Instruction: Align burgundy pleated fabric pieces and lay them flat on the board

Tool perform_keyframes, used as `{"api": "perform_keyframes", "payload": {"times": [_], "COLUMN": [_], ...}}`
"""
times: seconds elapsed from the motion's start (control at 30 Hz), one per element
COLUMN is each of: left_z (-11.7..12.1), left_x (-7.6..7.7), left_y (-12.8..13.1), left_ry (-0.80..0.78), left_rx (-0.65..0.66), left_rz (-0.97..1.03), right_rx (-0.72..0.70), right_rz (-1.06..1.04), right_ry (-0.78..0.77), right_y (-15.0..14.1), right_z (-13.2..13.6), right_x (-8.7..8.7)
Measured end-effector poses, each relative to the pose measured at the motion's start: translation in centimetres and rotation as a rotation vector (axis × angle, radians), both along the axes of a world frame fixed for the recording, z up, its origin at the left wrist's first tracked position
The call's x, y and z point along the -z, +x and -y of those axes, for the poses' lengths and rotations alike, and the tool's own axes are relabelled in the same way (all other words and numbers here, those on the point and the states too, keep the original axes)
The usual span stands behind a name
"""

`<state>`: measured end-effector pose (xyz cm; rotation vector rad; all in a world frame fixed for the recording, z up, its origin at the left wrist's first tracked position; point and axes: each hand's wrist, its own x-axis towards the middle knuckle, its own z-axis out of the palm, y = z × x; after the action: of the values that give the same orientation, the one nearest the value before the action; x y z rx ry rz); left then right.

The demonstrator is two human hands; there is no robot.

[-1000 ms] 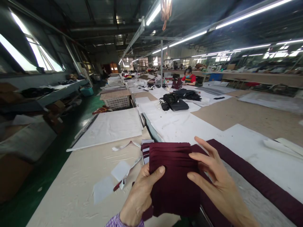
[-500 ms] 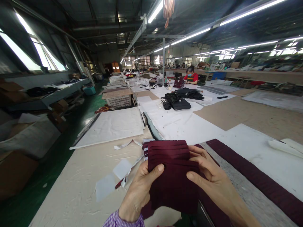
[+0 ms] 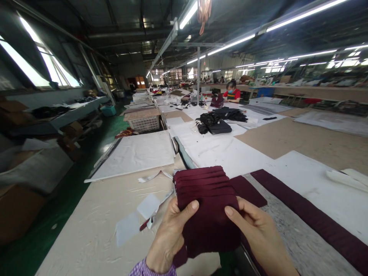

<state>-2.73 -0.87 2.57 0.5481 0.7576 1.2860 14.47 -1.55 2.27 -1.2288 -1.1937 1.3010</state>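
Observation:
Between my two hands is a stack of maroon fabric pieces [image 3: 208,226], fanned into several layered edges at its far end. My left hand [image 3: 174,226] grips its left side, thumb on top and fingers hidden beneath. At the right edge, my right hand [image 3: 254,226] pinches the fabric between thumb and curled fingers. Just beyond the right hand, a flat maroon piece [image 3: 248,190] lies on the table. Farther right, a long maroon strip [image 3: 310,222] runs toward the lower right corner beside a grey speckled band [image 3: 299,226].
Pale paper scraps [image 3: 128,228] lie on the beige table cover [image 3: 94,226] at left. Black fabric items [image 3: 215,122] are heaped mid-table. A plastic basket [image 3: 146,123] stands beyond a white sheet [image 3: 140,153]. A masked person in red [image 3: 236,94] sits farther back.
My right hand's fingers have drawn in from spread along the stack's edge to a pinch. The fabric's far end has tilted and shifted slightly left, uncovering more of the flat maroon piece.

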Motion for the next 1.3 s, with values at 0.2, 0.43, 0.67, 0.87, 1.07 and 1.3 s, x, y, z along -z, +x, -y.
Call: {"api": "perform_keyframes", "payload": {"times": [0.2, 0.43, 0.67, 0.87, 1.07, 1.3], "left_z": [0.0, -0.4, -0.7, -0.9, -1.4, -3.2], "left_x": [0.4, 0.7, 1.6, 2.1, 2.8, 9.2], "left_y": [0.3, 0.5, 0.4, 1.1, 2.8, 6.4], "left_ry": [0.017, -0.011, 0.001, 0.015, -0.001, -0.025], "left_rx": [0.007, 0.003, 0.01, 0.016, 0.001, 0.143], "left_rz": [0.012, 0.04, 0.013, -0.007, -0.019, -0.158], "right_rx": [0.057, 0.078, 0.021, 0.01, 0.158, 0.432], "right_rz": [0.027, 0.014, -0.283, -0.36, -0.193, 0.124], "right_ry": [0.023, -0.004, -0.076, -0.154, -0.071, -0.049], "right_y": [0.0, 0.0, -0.1, 0.0, 0.3, 7.0], "right_z": [-0.1, -0.3, -1.2, -1.1, -1.8, -2.0], "right_x": [0.5, 1.4, 2.3, 2.7, 4.3, 9.2]}}
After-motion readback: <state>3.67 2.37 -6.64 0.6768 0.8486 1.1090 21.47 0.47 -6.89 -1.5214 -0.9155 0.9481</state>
